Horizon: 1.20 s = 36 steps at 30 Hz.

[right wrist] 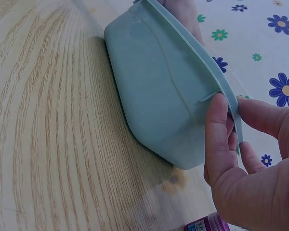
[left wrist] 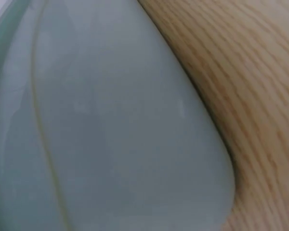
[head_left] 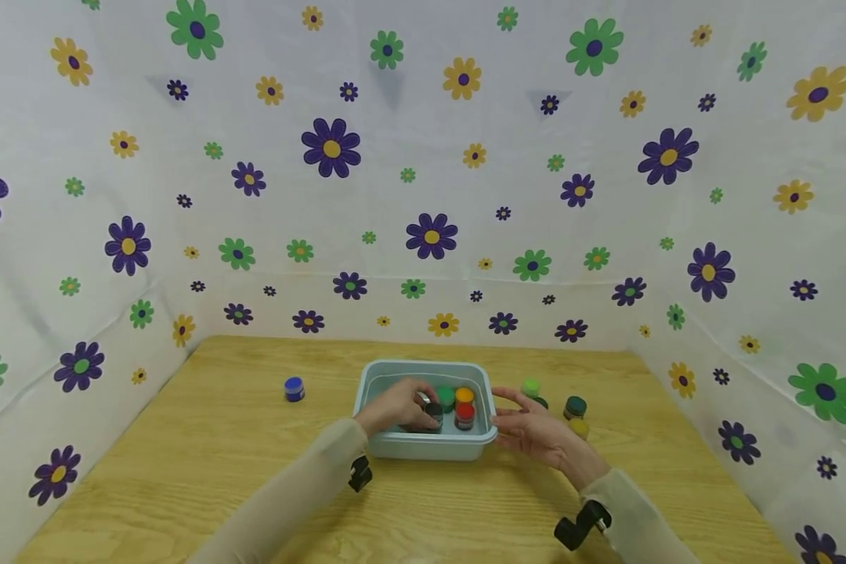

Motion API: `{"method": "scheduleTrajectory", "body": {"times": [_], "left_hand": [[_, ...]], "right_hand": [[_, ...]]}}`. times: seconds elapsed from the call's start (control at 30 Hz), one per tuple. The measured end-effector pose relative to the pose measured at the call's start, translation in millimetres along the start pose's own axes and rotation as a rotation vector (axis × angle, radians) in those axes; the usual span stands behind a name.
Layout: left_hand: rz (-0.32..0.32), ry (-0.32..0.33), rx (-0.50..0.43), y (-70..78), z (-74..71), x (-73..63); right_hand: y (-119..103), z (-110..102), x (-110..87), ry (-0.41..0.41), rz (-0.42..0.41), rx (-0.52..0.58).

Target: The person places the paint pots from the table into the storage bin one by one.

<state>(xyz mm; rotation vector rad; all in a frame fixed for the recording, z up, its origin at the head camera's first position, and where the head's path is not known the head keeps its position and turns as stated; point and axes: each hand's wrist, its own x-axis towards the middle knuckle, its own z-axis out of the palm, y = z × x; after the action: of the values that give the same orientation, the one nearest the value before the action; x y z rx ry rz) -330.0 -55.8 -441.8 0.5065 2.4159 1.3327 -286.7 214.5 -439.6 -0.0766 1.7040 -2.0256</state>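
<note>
A pale blue-green plastic tub point(head_left: 423, 450) stands on the wooden table. My left hand point(head_left: 400, 404) reaches down into it over the near left side, thumb and fingers round a small dark paint jar point(head_left: 433, 415). Beside that jar inside the tub are a green jar point(head_left: 445, 399), an orange one point(head_left: 464, 395) and a red one point(head_left: 464, 416). At the tub's right end my right hand point(head_left: 541, 440) pinches the rim, thumb on one side and fingers on the other, as the right wrist view shows. The left wrist view has only the tub's outer wall point(left wrist: 125, 120).
To the tub's left a blue paint jar point(head_left: 294, 389) stands alone on the table point(head_left: 254, 470). Behind and beside my right hand are a light green jar point(head_left: 530, 388), a dark teal jar point(head_left: 574, 407) and a yellow jar point(head_left: 579, 428). Flowered cloth point(head_left: 395, 196) surrounds the table.
</note>
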Motion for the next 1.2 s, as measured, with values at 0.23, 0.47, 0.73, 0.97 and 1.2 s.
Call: {"method": "scheduleTrajectory", "body": {"times": [0.23,0.47,0.73,0.97,1.2], "left_hand": [[-0.006,0.022,-0.052,2.7,6.1,0.2],[0.011,0.037,0.037,4.7,11.1,1.1],[0.023,0.077,0.136,6.4,12.8,2.2],[0.028,0.097,0.12,7.6,13.3,4.1],[0.013,0.076,0.027,8.2,13.2,4.1]], "right_hand": [[1.5,-0.8,0.0,-0.011,0.007,0.008],[2.5,-1.3,0.8,-0.024,0.003,0.011],[0.7,-1.6,0.4,-0.017,0.01,0.004],[0.3,-1.6,0.5,-0.03,-0.004,0.008],[0.8,-1.8,0.1,-0.035,-0.005,0.019]]}}
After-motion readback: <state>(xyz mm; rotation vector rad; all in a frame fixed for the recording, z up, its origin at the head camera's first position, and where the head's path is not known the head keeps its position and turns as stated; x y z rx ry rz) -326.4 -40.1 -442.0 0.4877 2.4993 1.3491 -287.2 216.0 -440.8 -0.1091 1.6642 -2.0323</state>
